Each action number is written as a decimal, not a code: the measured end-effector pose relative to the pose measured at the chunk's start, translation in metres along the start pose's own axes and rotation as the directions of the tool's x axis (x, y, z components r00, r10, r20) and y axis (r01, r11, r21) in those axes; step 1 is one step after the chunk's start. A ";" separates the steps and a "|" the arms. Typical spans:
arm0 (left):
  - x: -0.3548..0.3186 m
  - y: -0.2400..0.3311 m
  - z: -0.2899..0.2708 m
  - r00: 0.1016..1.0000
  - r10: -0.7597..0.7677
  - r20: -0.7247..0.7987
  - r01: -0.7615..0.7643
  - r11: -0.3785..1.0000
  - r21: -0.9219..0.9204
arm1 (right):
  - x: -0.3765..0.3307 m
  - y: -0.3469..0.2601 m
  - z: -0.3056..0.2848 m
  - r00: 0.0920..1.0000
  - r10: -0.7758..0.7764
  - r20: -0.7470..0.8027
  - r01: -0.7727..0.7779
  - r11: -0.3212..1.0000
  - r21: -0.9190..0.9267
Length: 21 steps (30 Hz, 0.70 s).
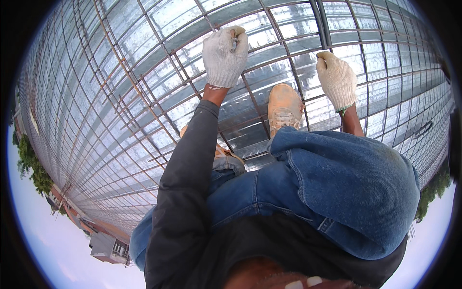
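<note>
My left hand (224, 58), in a white knitted glove, is closed in a fist above the rebar mesh (248, 89). Something small and greyish shows between its curled fingers, too small to name. Off to the right, my right hand (338, 81) wears a similar glove, with thumb and forefinger pinched together. A thin dark wire (308, 51) seems to stick out from that pinch toward the left. Below the mesh lies shiny ribbed metal decking (308, 72).
My dusty tan shoe (285, 107) stands on the mesh between the hands, the other partly behind my left sleeve. Two dark rods (321, 24) run side by side beyond my right hand. Loose rebar (115, 60) crosses the left side. Trees and buildings (108, 248) lie past the edge.
</note>
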State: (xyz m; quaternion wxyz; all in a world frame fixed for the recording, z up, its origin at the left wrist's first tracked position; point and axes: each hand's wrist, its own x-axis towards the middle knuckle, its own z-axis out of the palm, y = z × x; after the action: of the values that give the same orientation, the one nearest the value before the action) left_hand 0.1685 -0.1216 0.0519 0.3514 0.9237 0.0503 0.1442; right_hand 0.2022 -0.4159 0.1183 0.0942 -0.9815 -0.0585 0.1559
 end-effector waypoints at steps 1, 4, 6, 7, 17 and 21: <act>0.006 0.007 0.008 0.997 0.065 0.031 -0.066 0.998 0.024 | 0.006 0.001 0.008 1.000 0.009 -0.009 -0.009 1.000 -0.015; 0.020 0.018 0.035 0.895 -0.129 0.427 0.107 0.991 0.075 | 0.024 -0.006 0.030 0.995 -0.082 -0.053 0.087 0.992 0.090; 0.030 0.015 0.054 0.759 -0.219 0.613 0.267 0.964 0.014 | 0.033 -0.011 0.041 0.993 -0.101 -0.063 0.109 0.982 0.154; 0.035 0.012 0.062 0.656 -0.262 0.708 0.359 0.933 0.012 | 0.037 -0.015 0.045 0.992 -0.118 -0.054 0.125 0.978 0.167; 0.045 0.008 0.075 0.462 -0.446 0.766 0.773 0.627 -0.101 | 0.046 -0.020 0.056 0.992 -0.041 0.122 -0.016 0.899 0.438; 0.055 0.012 0.080 0.427 -0.466 0.775 0.763 0.646 -0.032 | 0.052 -0.019 0.050 0.985 -0.032 0.171 -0.050 0.890 0.453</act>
State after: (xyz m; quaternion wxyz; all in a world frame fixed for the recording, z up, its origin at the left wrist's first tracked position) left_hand 0.2448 -0.1708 0.0158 0.5408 0.7281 0.2239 -0.3568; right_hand 0.2342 -0.3818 0.0594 0.3156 -0.9149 -0.0236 0.2505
